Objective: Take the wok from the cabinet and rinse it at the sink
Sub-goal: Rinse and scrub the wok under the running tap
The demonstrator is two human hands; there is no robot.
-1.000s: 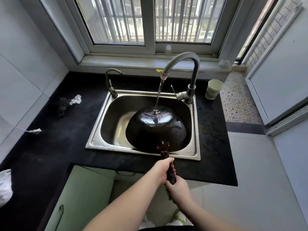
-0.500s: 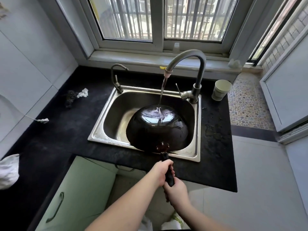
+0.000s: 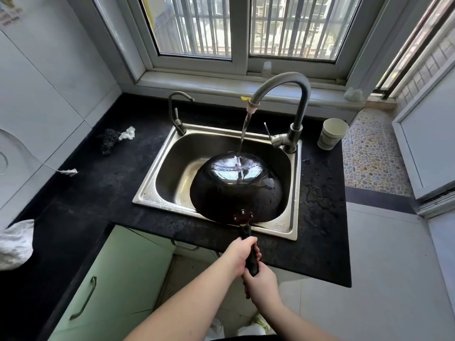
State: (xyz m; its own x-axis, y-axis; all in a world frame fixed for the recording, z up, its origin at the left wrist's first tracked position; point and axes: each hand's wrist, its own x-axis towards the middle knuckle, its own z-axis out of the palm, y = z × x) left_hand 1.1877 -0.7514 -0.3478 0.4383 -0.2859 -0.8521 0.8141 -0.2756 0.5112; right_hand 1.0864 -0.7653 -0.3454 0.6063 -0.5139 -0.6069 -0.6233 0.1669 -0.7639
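Note:
A black wok [image 3: 236, 190] lies upside down over the steel sink [image 3: 160, 190], its domed underside facing up. Water runs from the curved tap [image 3: 290, 94] onto the top of the dome. The wok's black handle [image 3: 251, 257] sticks out over the counter's front edge toward me. My left hand [image 3: 240, 254] grips the handle higher up, nearer the wok. My right hand [image 3: 259, 283] grips the handle's end just below. The cabinet door [image 3: 103, 286] under the counter stands open at lower left.
A paper cup [image 3: 332, 134] stands right of the tap. A small second tap [image 3: 177, 112] rises at the sink's back left. A dark scrubber [image 3: 108, 140] and crumpled paper [image 3: 128, 134] lie on the black counter [image 3: 86, 193]. A white bag [image 3: 14, 242] sits at far left.
Both hands keep the same hold on the handle and the wok stays under the running water. Only my view has shifted slightly closer and to the right.

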